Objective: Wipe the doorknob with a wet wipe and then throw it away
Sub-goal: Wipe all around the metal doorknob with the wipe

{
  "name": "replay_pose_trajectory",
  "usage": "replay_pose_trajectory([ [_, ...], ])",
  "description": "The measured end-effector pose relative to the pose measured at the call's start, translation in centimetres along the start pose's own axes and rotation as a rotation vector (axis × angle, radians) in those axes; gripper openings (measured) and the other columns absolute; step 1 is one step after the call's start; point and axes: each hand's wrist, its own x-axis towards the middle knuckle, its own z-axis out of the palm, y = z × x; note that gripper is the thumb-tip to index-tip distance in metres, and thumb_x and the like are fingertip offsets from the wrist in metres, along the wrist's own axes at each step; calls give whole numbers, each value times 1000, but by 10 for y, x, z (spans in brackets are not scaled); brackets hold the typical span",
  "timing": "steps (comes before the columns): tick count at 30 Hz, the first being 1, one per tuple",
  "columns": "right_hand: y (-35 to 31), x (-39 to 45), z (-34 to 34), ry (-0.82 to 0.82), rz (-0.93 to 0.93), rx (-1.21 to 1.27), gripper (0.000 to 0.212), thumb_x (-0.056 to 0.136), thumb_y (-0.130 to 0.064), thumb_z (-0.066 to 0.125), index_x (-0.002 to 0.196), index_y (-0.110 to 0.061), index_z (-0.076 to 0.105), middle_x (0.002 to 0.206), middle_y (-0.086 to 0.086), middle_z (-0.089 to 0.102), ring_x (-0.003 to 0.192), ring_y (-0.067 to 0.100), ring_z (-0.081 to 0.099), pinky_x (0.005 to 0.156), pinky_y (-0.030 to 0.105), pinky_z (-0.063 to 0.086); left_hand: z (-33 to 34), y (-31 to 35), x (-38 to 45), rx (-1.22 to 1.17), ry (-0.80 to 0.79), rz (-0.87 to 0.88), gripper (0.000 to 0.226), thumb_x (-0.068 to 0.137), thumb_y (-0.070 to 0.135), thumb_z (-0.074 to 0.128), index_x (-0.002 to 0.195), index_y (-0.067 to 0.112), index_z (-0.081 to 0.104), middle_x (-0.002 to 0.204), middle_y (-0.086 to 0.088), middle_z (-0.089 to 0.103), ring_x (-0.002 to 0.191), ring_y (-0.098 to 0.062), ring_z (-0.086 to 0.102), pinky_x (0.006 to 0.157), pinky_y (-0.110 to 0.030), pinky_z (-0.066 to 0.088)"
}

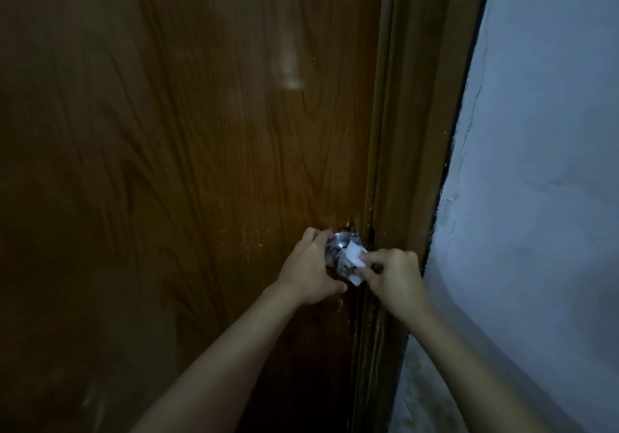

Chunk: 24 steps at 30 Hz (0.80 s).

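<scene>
A round silver doorknob (340, 251) sits near the right edge of a brown wooden door (187, 151). My left hand (310, 270) wraps around the knob's left side, fingers above and thumb below. My right hand (397, 278) pinches a small folded white wet wipe (355, 258) and presses it against the knob's right face. Much of the knob is hidden by the hands and the wipe.
The wooden door frame (412, 151) runs just right of the knob. A pale painted wall (536, 181) with cracked paint along its edge fills the right side. The scene is dim.
</scene>
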Motion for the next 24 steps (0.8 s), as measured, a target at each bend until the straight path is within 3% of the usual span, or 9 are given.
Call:
replay_pose_trajectory([
  [2, 1, 5, -2, -87, 50, 8, 23, 82, -17, 66, 103, -7, 68, 91, 9, 71, 73, 12, 62, 52, 7, 40, -1, 0, -1, 5, -7, 3, 96, 66, 22, 81, 144, 14, 24, 135, 1, 34, 127, -19, 39, 106, -36, 40],
  [5, 1, 4, 1, -126, 107, -69, 20, 84, -23, 63, 92, -6, 69, 82, 11, 67, 64, 13, 58, 48, 12, 38, -1, 0, -1, 18, -12, 1, 97, 66, 23, 81, 144, 15, 24, 135, 2, 33, 127, -18, 38, 106, -35, 40],
  [8, -2, 3, 4, -68, 11, -110, 26, 85, -16, 62, 109, -7, 63, 107, 13, 67, 92, 19, 62, 75, 21, 48, -1, 0, -1, 26, -20, 3, 98, 66, 24, 81, 144, 14, 23, 135, 2, 33, 128, -19, 38, 106, -35, 40],
  [10, -2, 4, 4, -171, 6, 5, 41, 85, -12, 60, 125, -10, 51, 123, 11, 58, 109, 21, 57, 87, 24, 45, -2, 0, -1, 39, -27, 3, 98, 67, 24, 81, 145, 14, 22, 136, 1, 33, 128, -19, 38, 106, -36, 40],
  [12, 1, 5, 5, -285, 106, 107, 40, 86, -15, 60, 124, -13, 50, 120, 11, 58, 101, 19, 58, 80, 25, 47, -2, 1, -1, 48, -26, 1, 99, 67, 24, 81, 145, 14, 21, 137, 1, 32, 128, -19, 38, 106, -37, 41],
  [15, 4, 3, 7, -218, 177, -11, 29, 84, -25, 62, 108, -9, 60, 100, 12, 65, 84, 19, 63, 71, 31, 54, -2, 0, -1, 57, -22, 7, 99, 66, 24, 81, 145, 15, 21, 137, 2, 32, 128, -19, 38, 106, -36, 41],
  [19, 2, -3, 14, -102, -14, -135, 47, 87, -17, 58, 132, -9, 44, 124, 13, 60, 112, 23, 57, 89, 24, 46, -2, -1, 1, 59, -31, 4, 100, 66, 26, 81, 145, 15, 22, 137, 1, 32, 128, -19, 38, 106, -37, 40],
  [21, 3, -5, 14, -142, -1, -35, 52, 89, -15, 55, 136, -9, 36, 122, 14, 61, 107, 22, 60, 79, 18, 46, -3, -2, 1, 62, -30, 2, 100, 66, 25, 81, 145, 15, 22, 137, 1, 32, 128, -19, 38, 106, -38, 41],
  [24, 8, -9, 14, -157, 48, -57, 45, 92, -20, 50, 133, -7, 39, 111, 15, 66, 95, 21, 65, 75, 26, 54, -2, -2, 1, 71, -29, 6, 100, 66, 25, 82, 144, 16, 22, 137, 2, 31, 128, -19, 38, 106, -38, 41],
])
